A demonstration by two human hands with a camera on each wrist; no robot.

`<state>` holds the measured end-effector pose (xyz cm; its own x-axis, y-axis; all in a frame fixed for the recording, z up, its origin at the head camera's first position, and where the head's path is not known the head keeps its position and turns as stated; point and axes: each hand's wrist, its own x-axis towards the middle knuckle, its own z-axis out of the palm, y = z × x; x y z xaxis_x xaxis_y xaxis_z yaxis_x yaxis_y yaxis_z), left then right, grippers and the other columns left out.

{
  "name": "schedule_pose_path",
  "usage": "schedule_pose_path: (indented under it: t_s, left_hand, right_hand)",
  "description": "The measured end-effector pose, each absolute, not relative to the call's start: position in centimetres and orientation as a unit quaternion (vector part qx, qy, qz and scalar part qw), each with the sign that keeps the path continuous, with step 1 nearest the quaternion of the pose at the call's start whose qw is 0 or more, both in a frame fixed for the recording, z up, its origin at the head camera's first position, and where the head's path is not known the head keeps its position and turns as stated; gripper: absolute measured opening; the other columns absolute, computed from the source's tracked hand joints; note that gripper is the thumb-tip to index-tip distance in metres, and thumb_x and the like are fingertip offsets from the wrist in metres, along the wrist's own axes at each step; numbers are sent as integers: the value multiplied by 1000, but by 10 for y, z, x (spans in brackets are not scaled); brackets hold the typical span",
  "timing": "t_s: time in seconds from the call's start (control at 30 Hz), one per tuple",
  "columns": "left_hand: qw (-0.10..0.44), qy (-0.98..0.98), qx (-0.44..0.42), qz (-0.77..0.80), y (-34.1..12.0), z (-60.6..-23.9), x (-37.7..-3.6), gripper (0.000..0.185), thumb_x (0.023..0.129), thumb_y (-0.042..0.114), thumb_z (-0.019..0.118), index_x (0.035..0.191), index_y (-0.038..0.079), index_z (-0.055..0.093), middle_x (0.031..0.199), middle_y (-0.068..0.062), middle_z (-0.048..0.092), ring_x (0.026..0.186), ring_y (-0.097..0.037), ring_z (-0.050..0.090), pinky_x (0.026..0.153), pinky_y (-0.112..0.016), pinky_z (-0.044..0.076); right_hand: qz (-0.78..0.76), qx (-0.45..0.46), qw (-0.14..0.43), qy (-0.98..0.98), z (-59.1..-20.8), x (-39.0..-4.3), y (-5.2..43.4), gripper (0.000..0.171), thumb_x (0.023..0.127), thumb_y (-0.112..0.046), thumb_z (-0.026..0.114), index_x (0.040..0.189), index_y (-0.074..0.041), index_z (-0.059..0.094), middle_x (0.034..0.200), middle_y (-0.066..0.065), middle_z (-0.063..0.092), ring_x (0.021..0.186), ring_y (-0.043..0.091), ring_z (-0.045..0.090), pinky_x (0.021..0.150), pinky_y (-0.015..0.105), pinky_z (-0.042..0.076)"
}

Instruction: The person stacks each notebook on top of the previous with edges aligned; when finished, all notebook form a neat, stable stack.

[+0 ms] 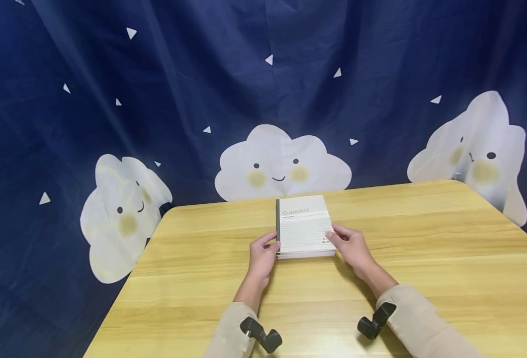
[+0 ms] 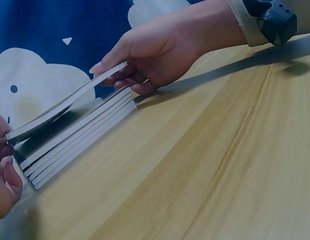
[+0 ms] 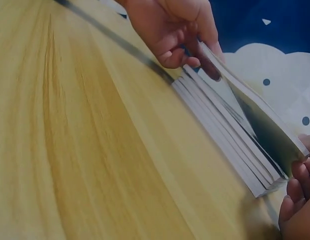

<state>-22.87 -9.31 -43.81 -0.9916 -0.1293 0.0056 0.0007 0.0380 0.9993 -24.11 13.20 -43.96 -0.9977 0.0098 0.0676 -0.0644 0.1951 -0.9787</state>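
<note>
1. Stack of notebooks (image 1: 304, 229) sits centre frame on the wooden bench (image 1: 424, 258), top cover marked "Gambit".
2. Left hand (image 1: 262, 254) at the stack's left edge; its fingers (image 2: 2, 142) pinch the top notebook (image 2: 60, 107).
3. Right hand (image 1: 353, 247) at the right edge, fingers (image 3: 295, 175) gripping that same notebook.
4. Top notebook is lifted clear of the 4 or so below, bowed between both hands.
5. Blue cloud-print curtain (image 1: 111, 99) fills the upper frame.

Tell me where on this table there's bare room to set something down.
Bare wood on the table right of the notebook stack, and left of it toward the rounded corner. It is crowded at the middle, where the left hand and right hand grip the top notebook.
</note>
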Motion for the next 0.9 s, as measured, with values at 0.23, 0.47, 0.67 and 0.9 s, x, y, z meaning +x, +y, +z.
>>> schedule_pose_path:
  t_s: [0.23, 0.47, 0.67, 0.9]
  left_hand:
    - [44, -725, 54, -685, -92, -439, -230, 38, 88, 0, 55, 125, -1, 58, 133, -15, 50, 101, -22, 51, 80, -26, 49]
    - [43, -738, 51, -672, -89, -439, -232, 41, 88, 2, 54, 129, -2, 53, 138, -18, 45, 110, -26, 50, 94, -37, 45]
    - [38, -759, 46, -648, -88, -435, -230, 44, 89, 5, 51, 133, -3, 49, 142, -19, 40, 129, -34, 37, 110, -49, 29]
    - [32, -767, 33, -640, -88, -432, -228, 47, 91, 9, 51, 135, -5, 44, 141, -21, 41, 123, -33, 44, 106, -46, 36]
  right_hand:
    - [602, 20, 24, -798, -441, -245, 130, 50, 95, -22, 57, 136, 3, 45, 133, 22, 52, 116, 24, 50, 80, 10, 43]
    - [580, 18, 20, -814, -439, -247, 129, 49, 96, -21, 54, 136, 5, 44, 135, 25, 49, 121, 29, 47, 101, 39, 42]
    - [560, 18, 24, -828, -439, -248, 128, 47, 95, -18, 54, 135, 6, 45, 133, 25, 50, 118, 29, 48, 99, 40, 43]
    - [534, 20, 36, -844, -440, -250, 126, 44, 94, -16, 54, 132, 5, 49, 117, 20, 57, 106, 28, 52, 90, 37, 45]
